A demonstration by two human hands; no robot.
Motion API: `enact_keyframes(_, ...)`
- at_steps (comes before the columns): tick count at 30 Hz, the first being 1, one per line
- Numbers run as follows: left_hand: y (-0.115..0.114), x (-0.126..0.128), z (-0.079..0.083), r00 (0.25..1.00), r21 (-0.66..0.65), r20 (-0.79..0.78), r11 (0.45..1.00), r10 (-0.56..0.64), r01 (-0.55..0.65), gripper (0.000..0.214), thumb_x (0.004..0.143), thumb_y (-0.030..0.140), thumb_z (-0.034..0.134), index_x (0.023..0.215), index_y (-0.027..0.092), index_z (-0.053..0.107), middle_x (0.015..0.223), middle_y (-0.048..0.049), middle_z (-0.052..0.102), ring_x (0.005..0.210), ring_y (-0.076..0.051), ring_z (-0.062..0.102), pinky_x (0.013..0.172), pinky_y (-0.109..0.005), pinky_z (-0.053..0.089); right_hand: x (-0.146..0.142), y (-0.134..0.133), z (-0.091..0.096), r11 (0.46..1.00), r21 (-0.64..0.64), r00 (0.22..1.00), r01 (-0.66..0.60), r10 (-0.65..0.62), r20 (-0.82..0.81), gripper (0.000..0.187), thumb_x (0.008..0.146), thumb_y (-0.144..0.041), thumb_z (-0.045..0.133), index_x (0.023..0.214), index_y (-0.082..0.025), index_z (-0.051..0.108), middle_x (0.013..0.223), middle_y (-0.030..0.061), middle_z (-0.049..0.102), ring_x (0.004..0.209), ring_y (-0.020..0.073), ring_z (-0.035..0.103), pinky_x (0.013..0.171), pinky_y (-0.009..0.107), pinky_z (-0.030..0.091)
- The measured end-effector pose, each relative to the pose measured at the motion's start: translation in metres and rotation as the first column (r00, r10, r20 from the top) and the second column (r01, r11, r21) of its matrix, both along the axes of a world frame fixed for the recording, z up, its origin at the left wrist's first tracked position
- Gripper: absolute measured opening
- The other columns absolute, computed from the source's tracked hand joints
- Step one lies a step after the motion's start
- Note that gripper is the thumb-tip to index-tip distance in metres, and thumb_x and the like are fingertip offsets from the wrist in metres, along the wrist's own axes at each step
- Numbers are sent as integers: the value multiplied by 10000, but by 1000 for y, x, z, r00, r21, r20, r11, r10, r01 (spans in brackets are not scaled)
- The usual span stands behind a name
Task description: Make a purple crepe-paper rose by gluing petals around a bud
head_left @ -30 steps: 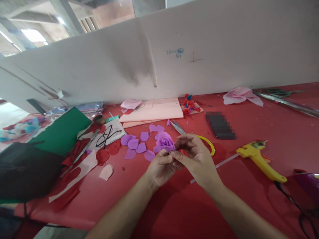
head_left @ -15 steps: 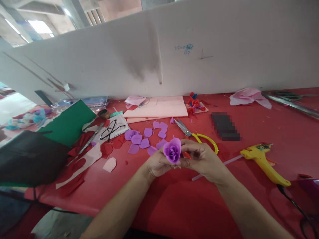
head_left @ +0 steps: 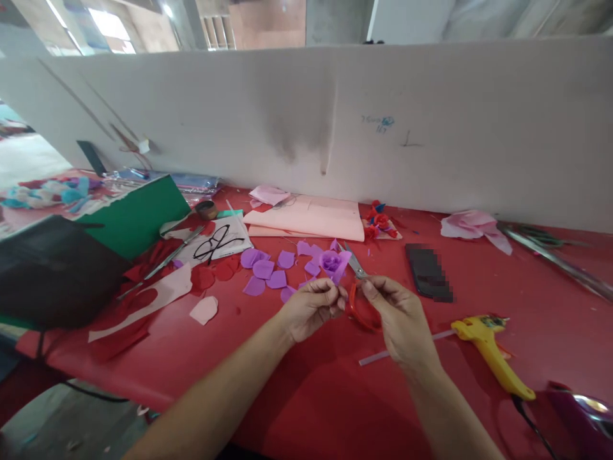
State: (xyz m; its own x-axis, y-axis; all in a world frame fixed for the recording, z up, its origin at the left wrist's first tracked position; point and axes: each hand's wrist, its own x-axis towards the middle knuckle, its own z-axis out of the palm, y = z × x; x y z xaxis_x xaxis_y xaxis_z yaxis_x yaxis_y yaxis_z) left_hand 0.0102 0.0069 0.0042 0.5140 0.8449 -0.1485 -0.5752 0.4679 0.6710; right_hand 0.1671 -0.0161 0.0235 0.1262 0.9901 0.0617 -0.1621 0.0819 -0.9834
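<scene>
Far to the left of the purple paper rose a black sheet is cut by the picture's edge, and a green sheet lies partly under it. Nearer to the rose on that side are a pair of eyeglasses, red petals and loose purple petals.

The left hand holds the rose just above the table. Its fingers are pinched together at the base of the rose, and this base is hidden by them. Behind the rose lies a folded pink sheet.

Just right of the rose the blades of the scissors show, but the handles go behind the right hand. Below the rose, between the two hands, is a red loop; I cannot tell if it belongs to the scissors. The right hand's fingers are bent, with the tips at this loop, but I cannot tell if they really grasp it.

Further right of the rose are small red flowers, a dark flat thing that is blurred out, crumpled pink paper and a yellow glue gun. Far right and below, a shiny purple thing is cut off and hard to make out.

Everything lies on a red table. Behind it stands a white partition with a grey stain and small scribbles, and above the partition a concrete ceiling with lights shows.
</scene>
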Motion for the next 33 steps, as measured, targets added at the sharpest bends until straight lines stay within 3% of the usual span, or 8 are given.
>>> enact_keyframes(4, 1, 4, -2, 995, 18, -22, 995, 100, -100, 260, 604, 293, 844, 645, 131, 645, 645, -18, 640, 559, -67, 516, 564, -192, 358, 0, 3, -4, 991, 66, 993, 115, -115, -9, 385, 854, -429, 605, 553, -189, 581, 626, -8, 574, 636, 117, 524, 669, 256, 438)
enact_keyframes(8, -1, 7, -5, 992, 75, -65, 992, 107, -102, 245, 649, 323, 813, 669, 138, 654, 649, -19, 643, 606, -89, 541, 622, -219, 383, -4, -1, -4, 991, 135, 993, 14, -30, 117, 134, 784, -330, 699, 871, -229, 679, 838, 7, 643, 772, 142, 580, 739, 279, 465)
enact_keyframes(10, -3, 9, -6, 990, 97, -91, 991, 104, -95, 238, 652, 323, 808, 668, 139, 658, 633, -11, 630, 603, -91, 531, 627, -228, 380, -6, -3, -5, 992, 123, 983, -43, 20, 183, 285, 747, -309, 734, 1015, -246, 656, 904, 21, 650, 806, 158, 596, 750, 307, 488)
enact_keyframes(16, -6, 13, -8, 990, 145, -113, 987, 88, -72, 214, 642, 321, 809, 669, 146, 690, 645, -12, 632, 632, -109, 536, 675, -262, 390, -9, -4, -4, 994, 92, 961, -61, 34, 276, 215, 753, -328, 725, 912, -206, 647, 843, 36, 647, 772, 170, 595, 751, 341, 512)
enact_keyframes(22, -1, 10, -8, 981, 183, -102, 972, 168, -147, 251, 618, 355, 822, 709, 147, 715, 702, -22, 658, 687, -116, 548, 743, -273, 404, -8, -4, 2, 978, 164, 984, -128, 105, 142, 371, 747, -273, 738, 1090, -261, 598, 995, 34, 647, 896, 173, 604, 813, 330, 497)
enact_keyframes(27, 0, 8, -10, 948, 261, -173, 941, 266, -216, 190, 750, 327, 721, 683, 158, 665, 662, 0, 633, 628, -94, 523, 700, -247, 389, -6, -5, -6, 990, 86, 984, 110, -121, 134, 173, 840, -356, 646, 757, -205, 636, 662, -28, 567, 615, 98, 508, 599, 219, 422)
enact_keyframes(30, 0, 8, -11, 939, 271, -197, 936, 281, -223, 173, 760, 312, 705, 692, 159, 666, 670, -2, 638, 634, -95, 525, 695, -242, 388, -8, -8, -4, 990, 91, 974, 107, -123, 193, 324, 896, -410, 546, 664, -193, 608, 587, -23, 539, 556, 105, 490, 554, 231, 404)
enact_keyframes(33, -1, 9, -10, 941, 268, -185, 936, 284, -230, 164, 735, 312, 721, 700, 156, 690, 682, -11, 648, 665, -106, 541, 715, -250, 401, -12, -10, 3, 986, 155, 953, 56, -99, 287, 190, 867, -353, 584, 767, -204, 646, 654, -8, 599, 597, 125, 538, 585, 249, 428)
